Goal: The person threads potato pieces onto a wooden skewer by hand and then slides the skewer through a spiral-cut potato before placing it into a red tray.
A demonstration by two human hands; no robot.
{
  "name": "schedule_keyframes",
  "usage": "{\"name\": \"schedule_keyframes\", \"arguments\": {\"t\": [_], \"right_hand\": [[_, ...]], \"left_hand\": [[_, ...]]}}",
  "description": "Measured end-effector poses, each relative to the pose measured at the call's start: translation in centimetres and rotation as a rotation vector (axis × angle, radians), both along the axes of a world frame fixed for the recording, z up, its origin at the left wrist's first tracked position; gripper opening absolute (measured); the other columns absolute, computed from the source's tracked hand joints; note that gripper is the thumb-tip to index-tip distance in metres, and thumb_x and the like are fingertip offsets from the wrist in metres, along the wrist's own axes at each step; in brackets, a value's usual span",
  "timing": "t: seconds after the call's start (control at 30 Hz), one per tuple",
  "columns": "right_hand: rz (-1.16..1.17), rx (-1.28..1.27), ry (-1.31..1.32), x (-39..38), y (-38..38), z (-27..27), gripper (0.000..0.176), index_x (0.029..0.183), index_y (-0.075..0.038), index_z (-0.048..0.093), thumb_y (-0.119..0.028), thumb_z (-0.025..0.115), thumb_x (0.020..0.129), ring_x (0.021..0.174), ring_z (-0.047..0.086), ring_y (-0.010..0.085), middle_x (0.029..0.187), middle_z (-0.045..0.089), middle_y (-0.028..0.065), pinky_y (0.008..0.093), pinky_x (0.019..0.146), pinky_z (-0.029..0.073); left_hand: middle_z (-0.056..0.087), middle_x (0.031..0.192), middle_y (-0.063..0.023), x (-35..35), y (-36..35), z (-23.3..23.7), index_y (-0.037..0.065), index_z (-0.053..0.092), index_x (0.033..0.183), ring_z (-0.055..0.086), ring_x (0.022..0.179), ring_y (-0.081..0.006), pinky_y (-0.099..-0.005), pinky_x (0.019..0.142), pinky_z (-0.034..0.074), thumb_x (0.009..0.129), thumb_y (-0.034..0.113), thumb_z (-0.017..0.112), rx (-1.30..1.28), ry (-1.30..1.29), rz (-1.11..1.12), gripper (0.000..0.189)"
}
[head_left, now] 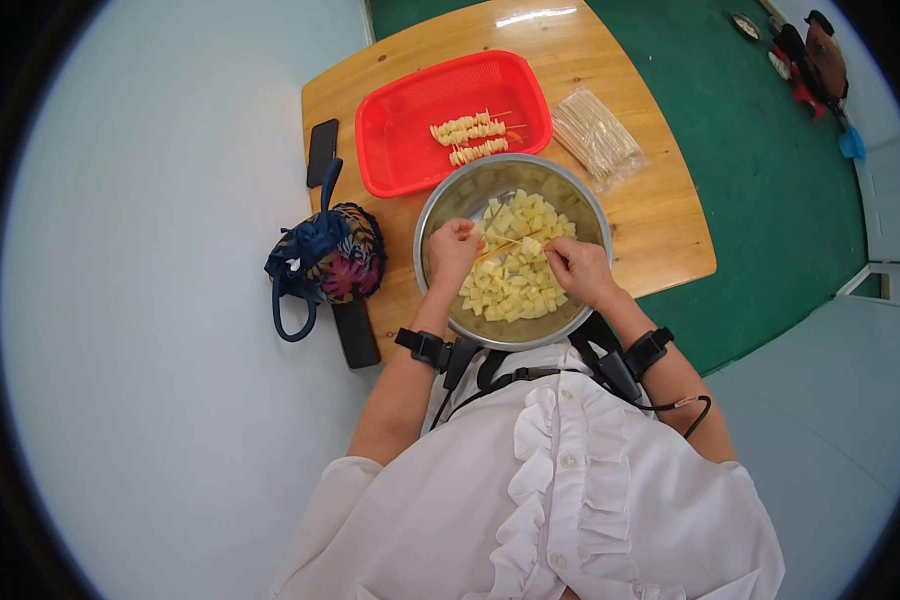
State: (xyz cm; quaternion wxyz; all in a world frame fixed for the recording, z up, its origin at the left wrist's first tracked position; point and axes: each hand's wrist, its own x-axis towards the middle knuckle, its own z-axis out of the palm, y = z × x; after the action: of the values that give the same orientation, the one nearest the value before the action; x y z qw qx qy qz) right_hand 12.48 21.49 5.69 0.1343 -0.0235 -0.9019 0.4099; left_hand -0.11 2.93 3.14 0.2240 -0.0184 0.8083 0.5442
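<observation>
"What's in there?"

"Pale yellow cubes (515, 285), heaped in a round, shiny steel bowl (470, 185). Behind it a red perforated plastic tray (400, 140) holds three loaded sticks (470, 138)."

"And underneath?"

"A varnished wooden bench (650, 220) on a green floor (770, 180)."

"The hands?"

"Both are over the bowl. The left hand (453, 255) is curled and pinches one end of a thin skewer (505, 245). The right hand (578, 270) is closed on the other end."

— What do we have underfoot here?
— We see a pale, bluish-white floor (150, 300) on the left and near side. A green floor covering (770, 180) lies on the right and runs to the far edge.
— And furniture?
— We find one wooden table (670, 230) with rounded corners, standing where pale meets green.
— Light?
— We catch a bright glare (535, 16) on the table's far edge. At far right we see white panels (890, 190); wall or door, we cannot tell.
</observation>
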Motion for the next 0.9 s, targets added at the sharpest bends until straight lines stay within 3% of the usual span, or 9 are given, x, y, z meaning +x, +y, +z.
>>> {"name": "schedule_keyframes", "arguments": {"t": [0.37, 0.57, 0.77, 0.87, 0.9], "right_hand": [[-0.008, 0.032, -0.083, 0.0, 0.1, 0.0, 0.01, 0.082, -0.006, 0.054, -0.015, 0.052, 0.082, 0.064, 0.059, 0.0322, 0.07, 0.06, 0.0146, 0.0404, 0.057, 0.045], [-0.017, 0.024, -0.116, 0.0, 0.1, 0.1, 0.011, 0.082, -0.005, 0.053, -0.016, 0.051, 0.083, 0.064, 0.058, 0.0331, 0.069, 0.059, 0.0161, 0.042, 0.057, 0.045], [-0.076, -0.036, -0.039, -0.2, 0.0, -0.5, 0.013, 0.08, -0.004, 0.052, -0.017, 0.05, 0.084, 0.063, 0.057, 0.0361, 0.066, 0.057, 0.0181, 0.0436, 0.055, 0.043], [-0.146, -0.088, -0.049, -0.2, -0.3, -1.6, 0.013, 0.079, -0.005, 0.052, -0.017, 0.05, 0.083, 0.061, 0.056, 0.0367, 0.064, 0.056, 0.0183, 0.0446, 0.054, 0.043], [-0.172, -0.085, -0.028, -0.1, -0.5, -3.0, 0.013, 0.079, -0.005, 0.052, -0.017, 0.05, 0.083, 0.06, 0.056, 0.0365, 0.063, 0.056, 0.0182, 0.0449, 0.053, 0.043]], "left_hand": [[0.063, 0.081, -0.0136, 0.4, 1.3, 1.4, -0.006, 0.056, 0.099, 0.065, 0.069, -0.0173, -0.0217, 0.054, 0.052, 0.078, -0.003, 0.053, -0.07, 0.066, -0.046, 0.021], [0.063, 0.082, -0.0114, 0.1, 1.4, 0.2, -0.006, 0.056, 0.1, 0.064, 0.07, -0.0158, -0.0228, 0.058, 0.051, 0.076, -0.006, 0.051, -0.176, 0.295, -0.133, 0.025], [0.063, 0.084, -0.0099, 2.7, 4.7, 0.5, -0.007, 0.056, 0.103, 0.061, 0.075, -0.0131, -0.0216, 0.065, 0.048, 0.076, -0.006, 0.049, 0.088, 0.031, -0.32, 0.028], [0.065, 0.08, -0.0135, 3.3, 5.4, 1.4, -0.003, 0.06, 0.098, 0.062, 0.073, -0.018, -0.0284, 0.065, 0.048, 0.076, -0.001, 0.048, 0.146, 0.094, -0.376, 0.025], [0.065, 0.083, -0.0131, 2.5, 4.8, 0.1, -0.004, 0.059, 0.1, 0.061, 0.075, -0.0205, -0.0305, 0.067, 0.047, 0.078, 0.002, 0.049, 0.115, 0.283, -0.514, 0.025]]}}
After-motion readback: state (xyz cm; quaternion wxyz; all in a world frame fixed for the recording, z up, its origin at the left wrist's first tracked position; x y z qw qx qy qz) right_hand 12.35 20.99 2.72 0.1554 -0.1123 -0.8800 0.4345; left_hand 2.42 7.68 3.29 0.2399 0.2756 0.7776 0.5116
